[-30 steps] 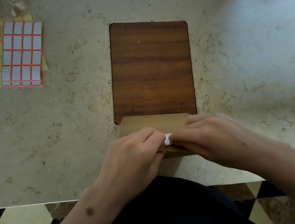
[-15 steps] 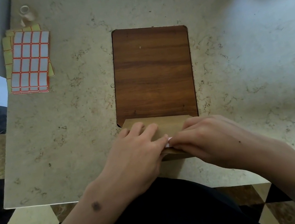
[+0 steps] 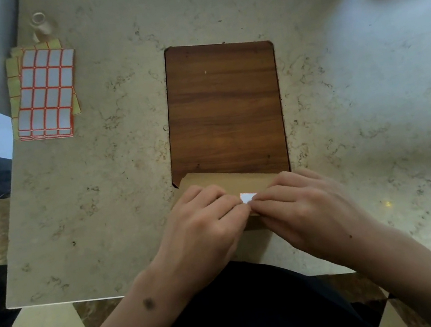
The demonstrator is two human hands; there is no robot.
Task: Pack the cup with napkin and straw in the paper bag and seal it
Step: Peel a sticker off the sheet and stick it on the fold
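The beige marbled tabletop (image 3: 127, 193) fills most of the view, its near edge running in front of the person's dark-clothed lap. A dark wood-grain board (image 3: 225, 109) lies flat in the middle of it, long side running away from the person.

The brown paper bag (image 3: 223, 180) lies flat at the near end of the board, its far edge overlapping the board's near edge and its near part resting on the tabletop close to the edge. Most of the bag is covered by the 2 hands. What it contains cannot be seen.

The left hand (image 3: 203, 229) rests on the bag's left part with fingers curled, its fingertips brought to the bag's middle. The right hand (image 3: 303, 211) mirrors it on the right part, fingers bent inward. The fingertips of both hands meet at a small white sticker with a red border (image 3: 247, 197), pinching and pressing it against the bag's folded top; whether it is fully stuck down cannot be told.

At the far left corner of the tabletop, well apart from the bag, lies a stack of label sheets (image 3: 45, 92), white rectangles edged in red on yellow backing. Just beyond it stands a small pale bottle-like object (image 3: 42, 26), too blurred to identify.
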